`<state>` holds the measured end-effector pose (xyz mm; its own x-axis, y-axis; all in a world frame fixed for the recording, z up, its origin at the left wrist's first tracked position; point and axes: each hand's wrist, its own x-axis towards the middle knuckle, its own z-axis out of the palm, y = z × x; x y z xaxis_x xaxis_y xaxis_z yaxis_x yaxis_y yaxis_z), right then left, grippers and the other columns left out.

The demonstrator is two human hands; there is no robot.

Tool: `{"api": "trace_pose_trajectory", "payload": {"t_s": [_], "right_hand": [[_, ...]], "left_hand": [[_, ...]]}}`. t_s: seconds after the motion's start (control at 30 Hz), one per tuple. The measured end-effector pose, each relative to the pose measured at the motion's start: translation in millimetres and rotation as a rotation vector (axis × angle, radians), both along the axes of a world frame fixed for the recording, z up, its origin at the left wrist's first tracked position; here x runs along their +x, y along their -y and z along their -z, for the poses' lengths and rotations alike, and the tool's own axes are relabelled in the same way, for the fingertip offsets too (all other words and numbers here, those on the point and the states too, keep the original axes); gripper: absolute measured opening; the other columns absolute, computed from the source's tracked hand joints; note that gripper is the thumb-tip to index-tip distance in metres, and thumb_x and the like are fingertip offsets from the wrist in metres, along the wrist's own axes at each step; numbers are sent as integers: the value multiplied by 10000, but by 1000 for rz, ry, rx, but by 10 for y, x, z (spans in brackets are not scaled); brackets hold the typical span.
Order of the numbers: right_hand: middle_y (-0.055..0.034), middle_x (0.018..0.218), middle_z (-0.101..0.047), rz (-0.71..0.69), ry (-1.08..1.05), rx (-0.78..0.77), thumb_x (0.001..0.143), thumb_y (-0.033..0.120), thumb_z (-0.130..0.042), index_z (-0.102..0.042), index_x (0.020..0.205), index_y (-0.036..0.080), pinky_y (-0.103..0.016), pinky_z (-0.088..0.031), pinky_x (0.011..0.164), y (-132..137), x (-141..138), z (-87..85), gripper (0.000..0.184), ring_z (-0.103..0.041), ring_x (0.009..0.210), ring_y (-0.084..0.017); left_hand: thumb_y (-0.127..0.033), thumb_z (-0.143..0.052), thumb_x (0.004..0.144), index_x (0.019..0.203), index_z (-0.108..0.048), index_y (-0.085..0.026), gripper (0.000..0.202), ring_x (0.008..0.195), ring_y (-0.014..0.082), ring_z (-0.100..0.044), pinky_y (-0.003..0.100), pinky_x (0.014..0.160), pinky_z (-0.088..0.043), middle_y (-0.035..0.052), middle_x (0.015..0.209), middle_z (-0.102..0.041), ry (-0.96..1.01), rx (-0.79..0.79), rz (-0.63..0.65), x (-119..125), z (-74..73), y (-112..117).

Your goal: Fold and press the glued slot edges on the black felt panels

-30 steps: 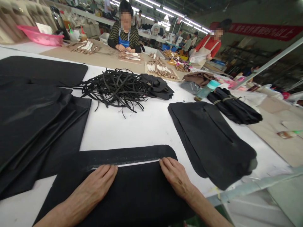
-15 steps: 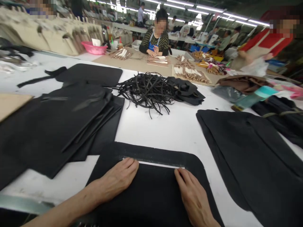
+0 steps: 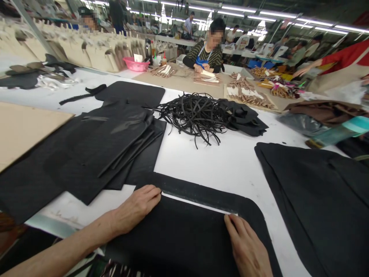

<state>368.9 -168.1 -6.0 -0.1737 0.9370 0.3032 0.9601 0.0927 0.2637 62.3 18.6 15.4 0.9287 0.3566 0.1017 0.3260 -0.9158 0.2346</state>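
Note:
A black fabric panel (image 3: pixel 184 238) with rounded far corners lies on the white table (image 3: pixel 213 161) right in front of me. A long slit (image 3: pixel 198 203) runs across it, showing a thin white line. My left hand (image 3: pixel 135 207) lies flat on the panel at the slit's left end, fingers stretched out. At the slit's right end my right hand (image 3: pixel 248 246) presses flat on the fabric, fingertips at the slit. Neither hand holds anything.
A stack of black panels (image 3: pixel 95 146) lies to the left, another black stack (image 3: pixel 317 200) to the right. A tangle of black strips (image 3: pixel 196 115) sits mid-table beside folded black cloth (image 3: pixel 245 117). A tan board (image 3: pixel 23 130) lies far left. A seated person (image 3: pixel 206 54) works across the table.
The view has swung left, so everything shifts right in the picture. Both hands have spread a little farther apart along the slit and stay flat on the panel.

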Motion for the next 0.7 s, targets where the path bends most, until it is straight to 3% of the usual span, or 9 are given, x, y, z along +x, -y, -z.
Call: {"api": "trace_pose_trajectory", "payload": {"t_s": [0.13, 0.23, 0.4, 0.53, 0.7], "right_hand": [[-114, 1020, -634, 55, -67, -14, 733, -28, -426, -570, 1073, 140, -368, -501, 798, -51, -41, -122, 406, -583, 910, -239], [-107, 982, -628, 108, -146, 5, 790, 45, -469, -579, 1015, 159, -409, -459, 776, -189, -217, -288, 276, -559, 893, -261], [-41, 842, -597, 63, -415, -82, 848, 96, -483, -574, 842, 212, -359, -415, 702, -679, -791, -456, 147, -520, 769, -208], [-25, 837, -580, -19, -421, -156, 844, 116, -530, -567, 833, 212, -329, -396, 675, -1039, -1103, -332, 103, -501, 769, -193], [-36, 858, -567, -151, -267, -150, 800, 108, -585, -569, 883, 185, -326, -375, 645, -1172, -1136, -112, 114, -471, 770, -195]], "left_hand": [[-43, -338, 889, 971, -560, -172, 270, 948, 185, -501, 312, 821, -469, 64, 1069, -542, 83, -196, -180, 8, 12, 11], [-47, -336, 887, 935, -570, -172, 269, 924, 182, -494, 313, 808, -460, 57, 1029, -543, 168, -245, -283, 67, -17, 23], [-61, -342, 891, 960, -580, -175, 272, 886, 187, -480, 320, 791, -448, 46, 978, -562, 138, -216, -244, 231, -16, 13], [-79, -375, 890, 930, -594, -175, 243, 854, 197, -468, 340, 765, -440, 46, 934, -550, 75, -155, -257, 306, 37, -11], [-69, -396, 879, 943, -590, -174, 230, 884, 194, -471, 335, 790, -437, 45, 969, -546, 92, -160, -269, 303, 34, -13]]}}
